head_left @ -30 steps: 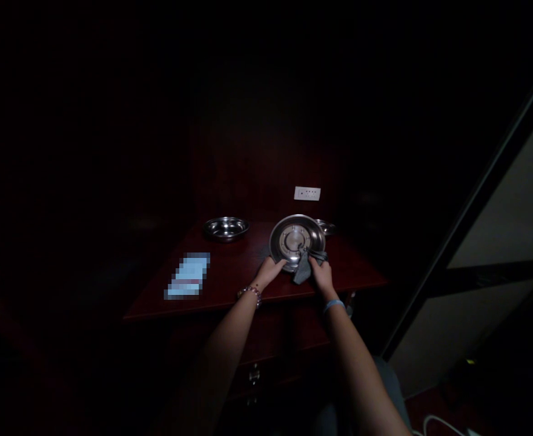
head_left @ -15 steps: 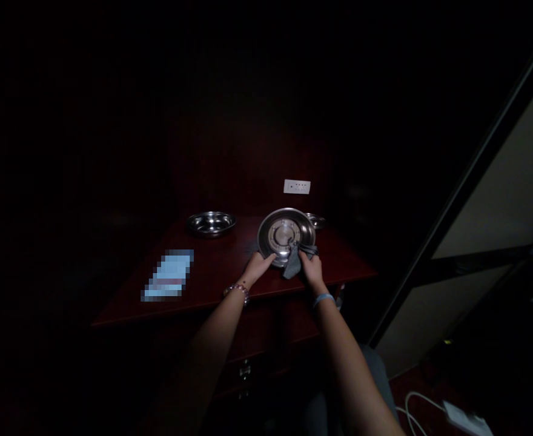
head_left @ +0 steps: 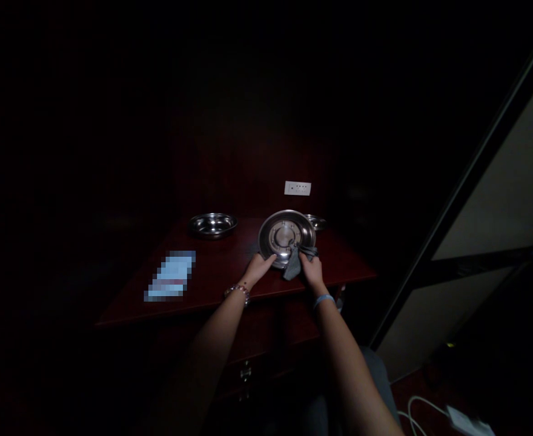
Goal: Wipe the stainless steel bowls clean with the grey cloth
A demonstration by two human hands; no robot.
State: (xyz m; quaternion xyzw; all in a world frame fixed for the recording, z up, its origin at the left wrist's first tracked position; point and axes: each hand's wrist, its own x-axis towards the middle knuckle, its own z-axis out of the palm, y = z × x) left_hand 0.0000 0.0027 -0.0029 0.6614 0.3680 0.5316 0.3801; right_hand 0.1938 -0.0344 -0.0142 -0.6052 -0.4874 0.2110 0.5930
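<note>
A round stainless-steel basin (head_left: pixel 285 233) is tilted up over the desk, its patterned flat bottom turned toward me. My left hand (head_left: pixel 260 266) grips its lower left rim, thumb on the near side and the other fingers hidden behind. At the lower right, my right hand (head_left: pixel 311 270) is closed on a grey cloth (head_left: pixel 292 265), which lies against the basin's rim and hangs down. Another shiny steel basin (head_left: pixel 212 224) rests on the desk to the left. Behind the held basin, a third steel dish (head_left: pixel 316 222) shows only in part.
The dark red desk (head_left: pixel 221 272) bears a pixelated light-blue rectangle (head_left: pixel 171 277) on its left. A white socket panel (head_left: pixel 298 188) is on the back wall. Drawers with metal handles (head_left: pixel 245 370) sit below. A white power strip (head_left: pixel 466 421) with a cable lies on the floor at right.
The view has shifted very slightly, so everything sits a little lower. Both hands, the basin and the cloth keep nearly the same pose.
</note>
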